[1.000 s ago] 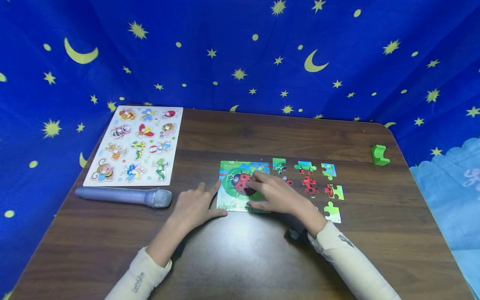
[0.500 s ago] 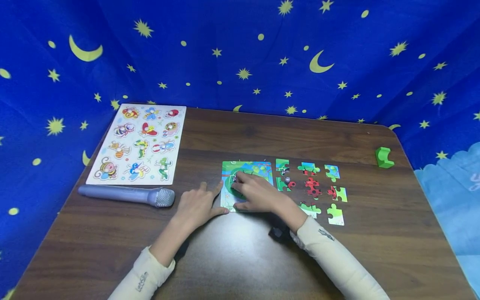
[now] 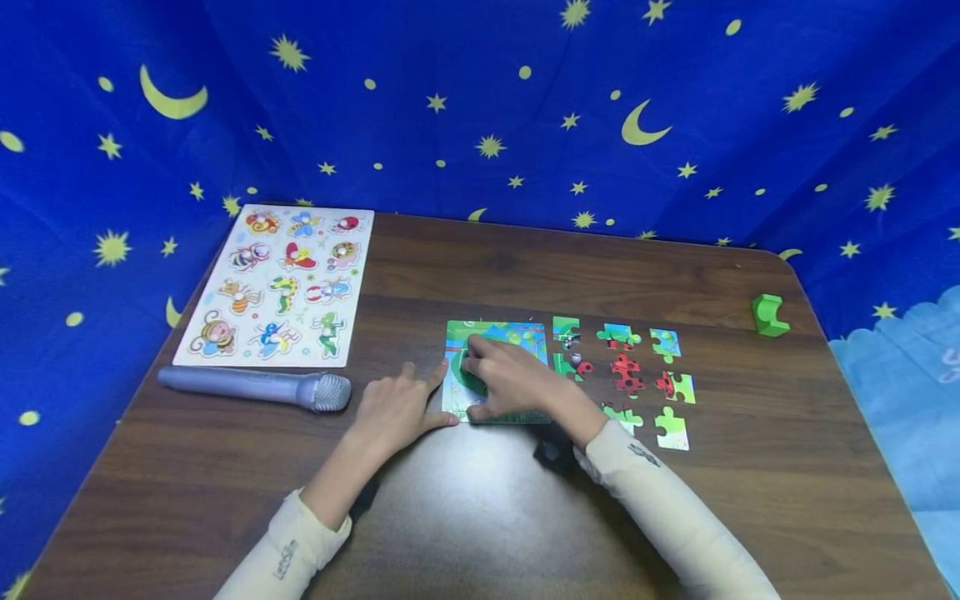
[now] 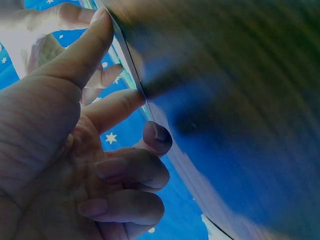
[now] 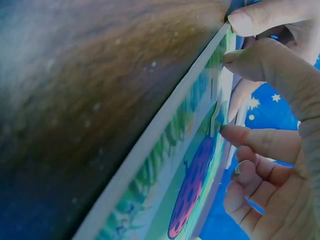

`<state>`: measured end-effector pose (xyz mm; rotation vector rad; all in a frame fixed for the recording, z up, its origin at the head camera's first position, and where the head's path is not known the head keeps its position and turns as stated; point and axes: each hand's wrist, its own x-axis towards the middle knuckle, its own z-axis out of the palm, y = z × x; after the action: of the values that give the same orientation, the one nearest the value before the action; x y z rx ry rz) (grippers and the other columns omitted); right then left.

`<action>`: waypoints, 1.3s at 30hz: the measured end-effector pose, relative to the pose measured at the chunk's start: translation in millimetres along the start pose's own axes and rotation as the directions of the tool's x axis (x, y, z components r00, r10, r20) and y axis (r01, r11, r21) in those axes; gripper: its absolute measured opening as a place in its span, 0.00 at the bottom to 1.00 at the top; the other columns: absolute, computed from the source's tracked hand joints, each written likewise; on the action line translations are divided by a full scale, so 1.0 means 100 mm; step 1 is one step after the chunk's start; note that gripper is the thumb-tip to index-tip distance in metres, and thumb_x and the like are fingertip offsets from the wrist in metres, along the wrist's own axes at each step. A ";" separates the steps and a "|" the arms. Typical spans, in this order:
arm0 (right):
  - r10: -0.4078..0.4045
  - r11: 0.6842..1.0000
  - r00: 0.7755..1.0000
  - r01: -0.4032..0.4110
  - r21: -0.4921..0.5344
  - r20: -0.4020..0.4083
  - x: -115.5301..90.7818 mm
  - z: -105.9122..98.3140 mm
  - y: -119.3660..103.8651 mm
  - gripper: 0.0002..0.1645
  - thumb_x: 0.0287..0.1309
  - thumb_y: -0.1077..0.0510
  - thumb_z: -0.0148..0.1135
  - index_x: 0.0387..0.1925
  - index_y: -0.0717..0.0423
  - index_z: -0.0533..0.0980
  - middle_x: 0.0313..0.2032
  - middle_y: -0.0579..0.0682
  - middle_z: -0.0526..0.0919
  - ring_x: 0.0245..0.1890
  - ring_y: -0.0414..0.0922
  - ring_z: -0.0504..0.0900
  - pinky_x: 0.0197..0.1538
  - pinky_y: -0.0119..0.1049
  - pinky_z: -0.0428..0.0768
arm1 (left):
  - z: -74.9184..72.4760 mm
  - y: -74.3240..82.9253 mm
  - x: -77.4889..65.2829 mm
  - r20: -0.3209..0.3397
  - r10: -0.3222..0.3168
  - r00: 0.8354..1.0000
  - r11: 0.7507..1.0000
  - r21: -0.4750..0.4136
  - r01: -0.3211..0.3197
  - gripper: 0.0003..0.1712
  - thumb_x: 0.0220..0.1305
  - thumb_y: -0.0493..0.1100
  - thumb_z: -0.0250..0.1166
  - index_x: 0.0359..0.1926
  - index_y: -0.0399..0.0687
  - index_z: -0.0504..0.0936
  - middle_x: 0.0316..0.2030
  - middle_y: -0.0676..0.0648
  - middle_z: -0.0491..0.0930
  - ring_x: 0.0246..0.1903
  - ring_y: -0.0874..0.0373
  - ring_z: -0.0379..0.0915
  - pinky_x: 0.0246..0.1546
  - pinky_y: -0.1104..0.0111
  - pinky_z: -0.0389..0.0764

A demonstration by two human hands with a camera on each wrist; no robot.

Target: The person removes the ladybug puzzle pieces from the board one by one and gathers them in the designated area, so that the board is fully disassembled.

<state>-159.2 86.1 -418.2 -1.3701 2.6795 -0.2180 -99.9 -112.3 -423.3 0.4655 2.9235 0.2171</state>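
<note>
A ladybug puzzle board (image 3: 497, 333) lies flat at the table's middle. My left hand (image 3: 392, 412) steadies its left side, thumb near the front corner and index finger higher up the edge; the left wrist view shows the other fingers bent. Over the board is my right hand (image 3: 516, 382), its thumb and index fingertip apart on the picture. The right wrist view shows the red ladybug (image 5: 192, 185) beside these fingertips. Whether a piece lies beneath them I cannot tell. Several loose jigsaw pieces stand in rows to the right, including a red-and-black one (image 3: 627, 373).
A white peg puzzle (image 3: 273, 283) with insect shapes lies at the back left. In front of it is a grey microphone (image 3: 255, 390). A green block (image 3: 769, 315) sits near the right edge. Behind the wooden table (image 3: 480, 517) hangs a blue star-patterned curtain (image 3: 420, 50).
My right hand has moved left across the board, uncovering more loose pieces at its right; it barely moves in the last half second. My left hand has stayed at the board's left edge.
</note>
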 end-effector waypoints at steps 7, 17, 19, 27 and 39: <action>0.006 1.000 0.999 -0.006 -0.008 -0.035 -0.14 -0.08 0.08 0.34 0.44 0.40 0.75 0.49 0.57 0.82 0.40 0.48 0.70 0.31 0.39 0.68 0.33 0.33 0.71 | 0.01 -0.01 0.02 0.008 0.002 1.000 1.000 0.001 -0.002 0.49 0.54 0.74 0.64 0.71 0.57 0.69 0.57 0.28 0.76 0.22 0.46 0.76 0.19 0.60 0.72; 0.079 0.995 0.995 -0.083 -0.054 -0.065 -0.62 -0.24 0.24 0.38 0.45 0.40 0.76 0.52 0.61 0.82 0.44 0.53 0.74 0.35 0.43 0.71 0.35 0.36 0.74 | -0.02 -0.05 0.02 0.022 -0.010 1.000 1.000 0.000 0.010 0.48 0.54 0.73 0.65 0.71 0.56 0.70 0.57 0.29 0.77 0.23 0.44 0.77 0.18 0.60 0.71; 0.092 0.994 0.993 -0.097 -0.058 -0.072 -0.72 -0.24 0.27 0.37 0.44 0.41 0.76 0.51 0.62 0.82 0.44 0.53 0.74 0.35 0.44 0.72 0.36 0.38 0.75 | -0.02 -0.06 0.02 0.026 -0.013 1.000 1.000 -0.005 0.014 0.48 0.54 0.73 0.65 0.71 0.55 0.70 0.57 0.29 0.77 0.24 0.44 0.77 0.18 0.60 0.71; 0.133 0.989 0.988 -0.137 -0.057 -0.077 -1.08 -0.17 0.40 0.36 0.43 0.43 0.77 0.50 0.64 0.83 0.49 0.58 0.76 0.40 0.49 0.79 0.41 0.42 0.81 | -0.01 -0.11 0.02 0.024 -0.015 1.000 1.000 -0.007 0.015 0.49 0.54 0.73 0.65 0.71 0.56 0.69 0.57 0.28 0.76 0.26 0.43 0.79 0.20 0.59 0.72; 0.126 0.991 0.991 -0.128 -0.041 -0.050 -1.12 -0.07 0.43 0.35 0.43 0.44 0.76 0.49 0.65 0.82 0.41 0.51 0.73 0.31 0.41 0.71 0.37 0.36 0.74 | 0.01 -0.15 -0.01 0.034 -0.017 0.999 1.000 -0.016 0.017 0.48 0.55 0.72 0.65 0.71 0.55 0.69 0.57 0.28 0.76 0.25 0.43 0.78 0.19 0.60 0.71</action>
<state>-129.6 202.7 -414.0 -1.2145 2.8146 -0.1813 -103.1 -126.2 -426.2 0.4372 2.8892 0.2283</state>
